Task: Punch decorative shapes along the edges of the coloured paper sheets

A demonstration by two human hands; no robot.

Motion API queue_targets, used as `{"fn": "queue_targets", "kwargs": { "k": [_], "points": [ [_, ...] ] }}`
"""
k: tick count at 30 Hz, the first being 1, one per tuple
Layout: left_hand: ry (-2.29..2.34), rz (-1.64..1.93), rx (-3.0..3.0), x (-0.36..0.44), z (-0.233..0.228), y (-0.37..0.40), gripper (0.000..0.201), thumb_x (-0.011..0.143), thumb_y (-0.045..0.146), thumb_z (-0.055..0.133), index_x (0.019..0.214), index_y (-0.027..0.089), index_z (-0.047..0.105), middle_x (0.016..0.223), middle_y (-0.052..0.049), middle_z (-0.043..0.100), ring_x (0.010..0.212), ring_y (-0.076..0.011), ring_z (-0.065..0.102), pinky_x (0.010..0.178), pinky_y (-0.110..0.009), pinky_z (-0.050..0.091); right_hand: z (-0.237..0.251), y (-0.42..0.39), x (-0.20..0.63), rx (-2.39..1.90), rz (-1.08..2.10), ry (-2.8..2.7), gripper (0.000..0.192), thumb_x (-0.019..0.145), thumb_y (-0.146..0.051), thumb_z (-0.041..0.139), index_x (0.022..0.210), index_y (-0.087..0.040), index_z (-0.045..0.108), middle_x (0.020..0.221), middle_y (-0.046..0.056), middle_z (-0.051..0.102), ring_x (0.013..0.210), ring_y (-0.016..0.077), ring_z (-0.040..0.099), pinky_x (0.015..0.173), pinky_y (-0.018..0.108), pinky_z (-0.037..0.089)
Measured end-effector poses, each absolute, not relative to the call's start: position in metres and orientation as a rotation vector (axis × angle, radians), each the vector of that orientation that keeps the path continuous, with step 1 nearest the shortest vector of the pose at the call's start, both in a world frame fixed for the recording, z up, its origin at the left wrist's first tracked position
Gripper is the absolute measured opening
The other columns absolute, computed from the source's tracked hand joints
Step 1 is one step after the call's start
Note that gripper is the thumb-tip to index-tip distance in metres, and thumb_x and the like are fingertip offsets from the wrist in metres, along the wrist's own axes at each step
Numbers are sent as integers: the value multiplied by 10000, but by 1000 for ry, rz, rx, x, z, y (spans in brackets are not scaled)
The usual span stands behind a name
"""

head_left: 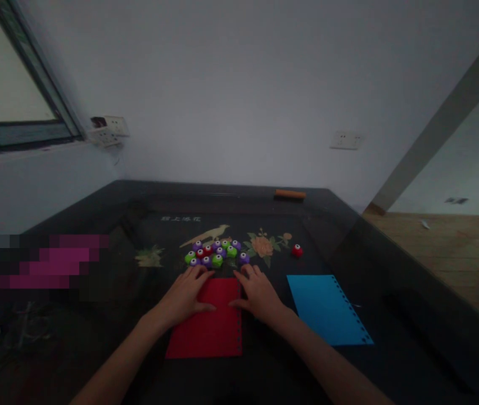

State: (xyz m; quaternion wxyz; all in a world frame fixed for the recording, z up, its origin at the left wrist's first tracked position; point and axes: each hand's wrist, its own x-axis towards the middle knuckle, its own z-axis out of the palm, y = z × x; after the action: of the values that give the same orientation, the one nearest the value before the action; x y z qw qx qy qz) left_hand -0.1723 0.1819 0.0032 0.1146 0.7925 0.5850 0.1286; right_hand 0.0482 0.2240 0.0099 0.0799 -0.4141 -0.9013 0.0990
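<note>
**Two open hands rest at a red sheet, close to a cluster of small coloured pieces**

In the head view, the left hand (186, 292) lies over the upper left edge of the red sheet (214, 334), thumb reaching inward across it. The right hand (260, 289) is at the opposite edge, along the row of punched holes, its thumb also pointing inward. Both have their fingers spread and unclenched, grasping none of the pieces; whether either presses on the paper, I cannot tell.

The red sheet lies flat on the dark, glossy table (267, 357), between the forearms. Just beyond the fingertips sits the cluster of pieces (220, 251), purple, green and red, many showing a white spot with a dark centre. A purple piece (244, 259) stands at its right end, just beside the right hand's fingers; contact is unclear. One red piece (297, 251) sits well apart to the right, beyond a blue sheet (326, 309) with holes down its right edge. A printed bird (208, 235) and flower (262, 246) decorate the tabletop, and an orange-brown bar (290, 194) lies near its far edge.
</note>
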Motion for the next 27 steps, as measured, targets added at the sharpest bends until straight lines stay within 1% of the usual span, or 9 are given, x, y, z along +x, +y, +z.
{"fn": "queue_targets", "kwargs": {
  "k": [4, 7, 13, 17, 21, 24, 27],
  "points": [
    [1701, 386, 2341, -175, -3, 185, 656, 673, 504, 680, 1244, 229, 512, 1213, -114, 522, 1100, -291, 499, 913, -427, 414, 4, 224, 49, -1221, 304, -2692, 649, 737, -553, 609, 1242, -152, 535, 1214, 164, 523, 1081, 339, 468, 845, 482, 433],
    [1696, 396, 2366, -176, -7, 188, 638, 695, 511, 661, 1247, 231, 509, 1219, -112, 515, 1103, -294, 489, 908, -428, 411, 1, 227, 49, -1196, 298, -2673, 610, 745, -541, 608, 1226, -170, 545, 1201, 159, 529, 1070, 329, 468, 824, 476, 436],
    [1715, 376, 2391, -176, -10, 190, 629, 711, 511, 652, 1247, 212, 514, 1205, -114, 511, 1094, -294, 477, 909, -426, 409, 0, 231, 50, -1195, 257, -2686, 645, 733, -518, 638, 1253, -157, 517, 1201, 154, 528, 1067, 322, 469, 818, 452, 430],
    [1735, 342, 2399, -174, -6, 191, 618, 715, 491, 662, 1229, 176, 522, 1181, -125, 518, 1092, -296, 469, 915, -427, 406, -2, 232, 50, -1189, 238, -2676, 637, 753, -521, 616, 1271, -171, 494, 1198, 143, 534, 1068, 314, 466, 814, 442, 421],
    [1735, 355, 2418, -174, -5, 190, 595, 719, 490, 658, 1213, 192, 512, 1199, -116, 517, 1106, -292, 466, 921, -423, 399, -2, 232, 50, -1199, 233, -2660, 627, 760, -511, 613, 1272, -173, 483, 1197, 136, 537, 1062, 315, 471, 815, 438, 410],
    [1773, 361, 2431, -172, -3, 189, 606, 698, 477, 683, 1199, 196, 489, 1218, -113, 516, 1116, -298, 462, 920, -427, 391, -1, 230, 50, -1168, 255, -2629, 587, 726, -444, 681, 1222, -184, 506, 1180, 119, 540, 1049, 291, 486, 822, 410, 403],
    [1825, 353, 2420, -168, 3, 188, 608, 652, 443, 731, 1145, 184, 487, 1178, -112, 536, 1085, -300, 481, 884, -413, 400, 1, 230, 49, -1139, 301, -2580, 510, 679, -344, 746, 1113, -164, 549, 1121, 105, 558, 1020, 263, 502, 817, 380, 405]
  ]
}}
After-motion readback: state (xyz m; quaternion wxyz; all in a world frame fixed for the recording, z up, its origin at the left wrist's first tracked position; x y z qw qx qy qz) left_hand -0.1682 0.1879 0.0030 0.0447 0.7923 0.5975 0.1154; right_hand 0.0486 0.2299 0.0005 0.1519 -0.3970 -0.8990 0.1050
